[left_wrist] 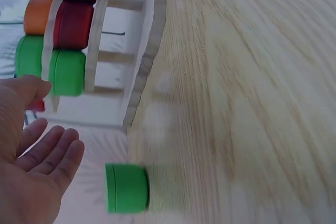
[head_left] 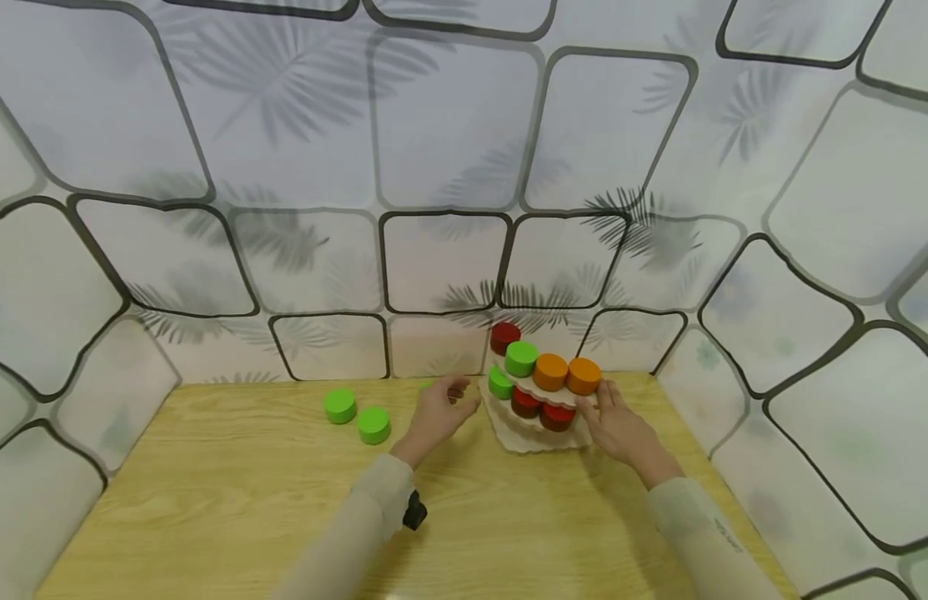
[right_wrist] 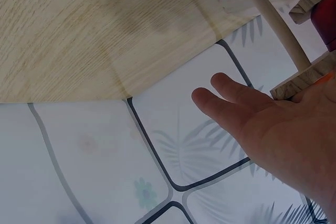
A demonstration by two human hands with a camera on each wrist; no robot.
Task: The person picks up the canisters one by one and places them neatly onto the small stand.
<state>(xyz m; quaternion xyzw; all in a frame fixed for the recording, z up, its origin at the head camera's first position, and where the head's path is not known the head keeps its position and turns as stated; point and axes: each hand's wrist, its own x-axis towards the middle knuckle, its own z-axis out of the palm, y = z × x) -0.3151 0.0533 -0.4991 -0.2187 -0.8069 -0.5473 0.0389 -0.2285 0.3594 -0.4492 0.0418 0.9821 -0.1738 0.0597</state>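
A tiered wooden stand (head_left: 524, 437) with wavy-edged boards holds round, lidded-looking pieces. On its upper board sit a green piece (head_left: 521, 359) and two orange pieces (head_left: 550, 372); a dark red piece (head_left: 505, 338) shows behind them. The board below bears another green piece (left_wrist: 67, 73) and two red pieces (left_wrist: 73, 24). My left hand (head_left: 438, 417) is just left of the stand, fingers loosely extended, its thumb tip overlapping the green pieces in the left wrist view. My right hand (head_left: 623, 429) touches the upper board's right end, its visible fingers (right_wrist: 218, 109) straight.
Two green pieces (head_left: 373, 425) stand on the wooden table (head_left: 231, 500) left of my left hand. One more green piece (left_wrist: 127, 188) is near the table's back edge, mostly hidden behind that hand in the head view. Patterned panels (head_left: 313, 275) enclose the back and sides.
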